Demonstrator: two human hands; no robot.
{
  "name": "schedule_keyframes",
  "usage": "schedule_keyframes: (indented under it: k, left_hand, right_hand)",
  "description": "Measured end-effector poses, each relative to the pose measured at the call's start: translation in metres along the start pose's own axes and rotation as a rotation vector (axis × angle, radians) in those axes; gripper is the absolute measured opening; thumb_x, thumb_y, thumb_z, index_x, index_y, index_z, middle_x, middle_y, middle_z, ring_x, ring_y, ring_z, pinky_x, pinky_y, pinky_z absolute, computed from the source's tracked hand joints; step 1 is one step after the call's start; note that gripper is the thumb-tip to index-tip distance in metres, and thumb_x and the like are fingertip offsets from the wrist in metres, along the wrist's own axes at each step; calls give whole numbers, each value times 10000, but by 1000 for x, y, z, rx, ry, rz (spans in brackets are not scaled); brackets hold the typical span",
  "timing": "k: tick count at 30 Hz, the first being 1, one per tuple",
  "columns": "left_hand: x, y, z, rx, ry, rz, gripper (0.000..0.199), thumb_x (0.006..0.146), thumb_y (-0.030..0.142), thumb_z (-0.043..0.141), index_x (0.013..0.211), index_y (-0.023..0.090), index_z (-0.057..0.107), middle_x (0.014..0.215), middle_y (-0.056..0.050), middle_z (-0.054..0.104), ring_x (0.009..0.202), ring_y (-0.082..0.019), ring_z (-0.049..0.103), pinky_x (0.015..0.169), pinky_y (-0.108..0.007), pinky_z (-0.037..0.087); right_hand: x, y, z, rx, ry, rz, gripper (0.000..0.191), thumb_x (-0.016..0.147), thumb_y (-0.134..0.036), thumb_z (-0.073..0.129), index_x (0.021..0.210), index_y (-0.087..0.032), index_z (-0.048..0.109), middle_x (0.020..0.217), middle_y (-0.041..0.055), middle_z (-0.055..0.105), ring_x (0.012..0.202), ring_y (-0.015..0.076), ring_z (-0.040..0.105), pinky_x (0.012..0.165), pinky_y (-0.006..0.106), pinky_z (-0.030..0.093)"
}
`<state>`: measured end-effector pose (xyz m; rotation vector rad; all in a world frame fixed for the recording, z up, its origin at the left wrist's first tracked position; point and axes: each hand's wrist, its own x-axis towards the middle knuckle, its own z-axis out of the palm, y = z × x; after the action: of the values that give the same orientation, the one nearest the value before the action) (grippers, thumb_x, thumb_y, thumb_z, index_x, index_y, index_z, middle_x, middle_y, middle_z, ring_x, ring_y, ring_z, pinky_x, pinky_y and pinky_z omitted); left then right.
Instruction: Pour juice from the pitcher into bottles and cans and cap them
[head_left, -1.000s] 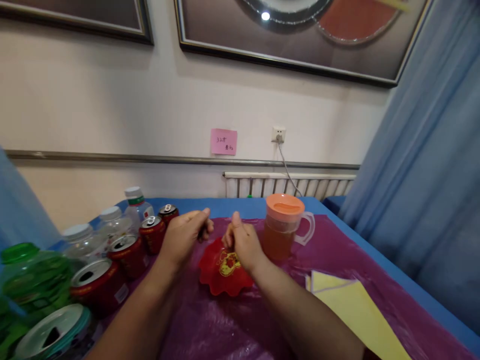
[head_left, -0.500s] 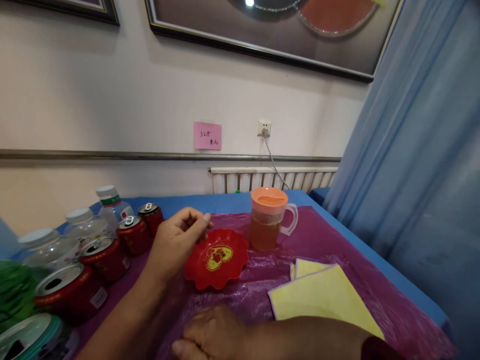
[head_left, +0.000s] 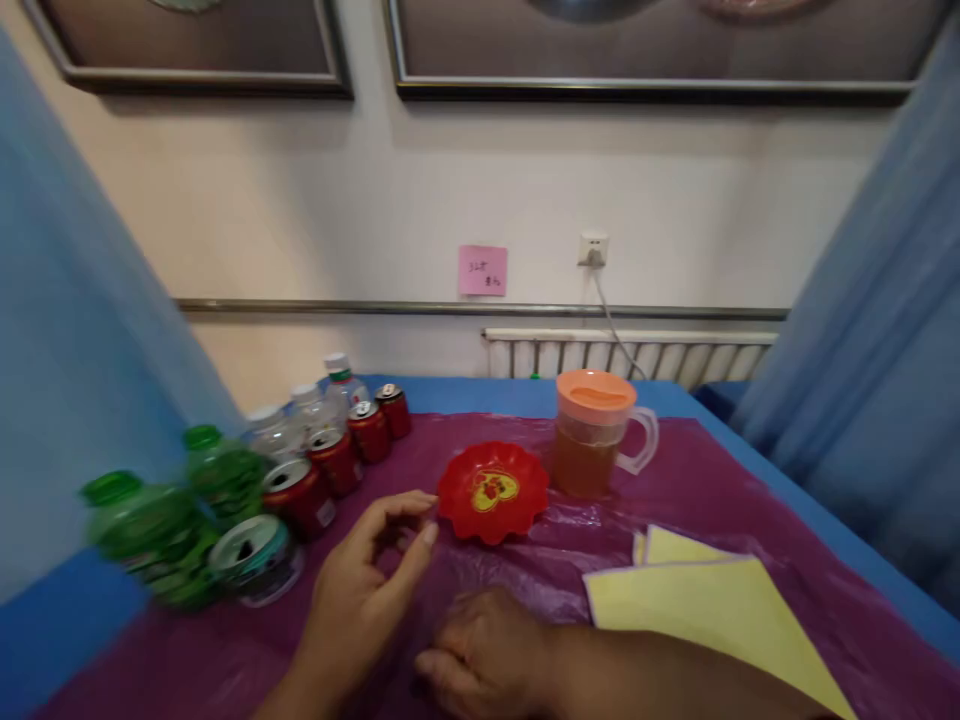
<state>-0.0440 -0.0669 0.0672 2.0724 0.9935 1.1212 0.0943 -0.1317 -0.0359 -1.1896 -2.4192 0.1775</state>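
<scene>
My left hand (head_left: 375,585) hovers over the purple sheet with thumb and fingers apart, nothing between them, its fingertips close to the left edge of a red scalloped plate (head_left: 491,492). The plate lies flat and shows a yellow heart-like print. Lower down, my right hand (head_left: 491,650) is blurred, its fingers curled under and hidden from view. Behind the plate, to the right, stands a clear pitcher (head_left: 585,455) with an orange lid and brownish liquid. Yellow cloths (head_left: 697,600) lie to the right of my right hand.
Several red cans (head_left: 300,497) run in a row at the left, with clear bottles (head_left: 315,410) behind. Green bottles (head_left: 154,535) and a pale green can (head_left: 259,560) stand nearer. Blue curtains (head_left: 862,420) hang at both sides.
The view has turned left, bringing the green bottles into sight. My left hand has drawn back toward me from the plate's upper left edge, and its fingers are more spread.
</scene>
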Motion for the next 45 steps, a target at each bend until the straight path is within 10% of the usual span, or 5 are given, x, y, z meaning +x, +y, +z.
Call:
schedule_keyframes:
  k: [8, 19, 35, 39, 45]
  left_hand:
    - [-54, -64, -61, 494, 534, 3, 474, 832, 496, 645, 1193, 192, 602, 1308, -148, 639, 1216, -340, 616, 1070, -516, 483]
    - [-46, -128, -81, 565, 538, -406, 922, 722, 610, 663, 1433, 60, 460, 1409, -271, 574, 1315, -437, 549, 1094, -575, 449]
    - [-37, -103, -77, 524, 397, -465, 807, 612, 615, 699, 1232, 106, 609, 1240, -235, 682, 1128, -413, 669, 956, -519, 552]
    - [-34, -60, -42, 217, 316, -373, 748, 634, 547, 754, 1240, 167, 537, 1180, -160, 718, 1013, -334, 729, 873, -458, 602]
    - [-1, -11, 28, 45, 65, -71, 725, 645, 475, 820, 1246, 202, 520, 1218, -119, 691, 1096, -302, 693, 958, -463, 565]
  right_hand:
    - [-12, -6, 2, 213, 146, 17, 469, 1067, -390, 293, 700, -208, 520, 641, 9, 580, 576, 127, 453, 622, 281, 336]
    - [-14, -8, -3, 301, 130, 26, 440, 1056, -405, 302, 682, -215, 434, 634, -6, 526, 587, 123, 390, 621, 286, 298]
    - [-14, -4, 0, 265, 140, 41, 352, 1025, -356, 421, 709, -218, 491, 663, -5, 574, 601, 129, 471, 621, 284, 334]
    - [-12, -3, -17, 385, 477, 149, 109, 964, -314, 542, 1016, -220, 566, 963, 60, 677, 884, 186, 625, 804, 312, 480]
    - [-7, 13, -47, 523, 862, 416, 633, 830, -403, 743, 1347, -228, 422, 1376, 146, 565, 1263, 273, 564, 1057, 444, 471]
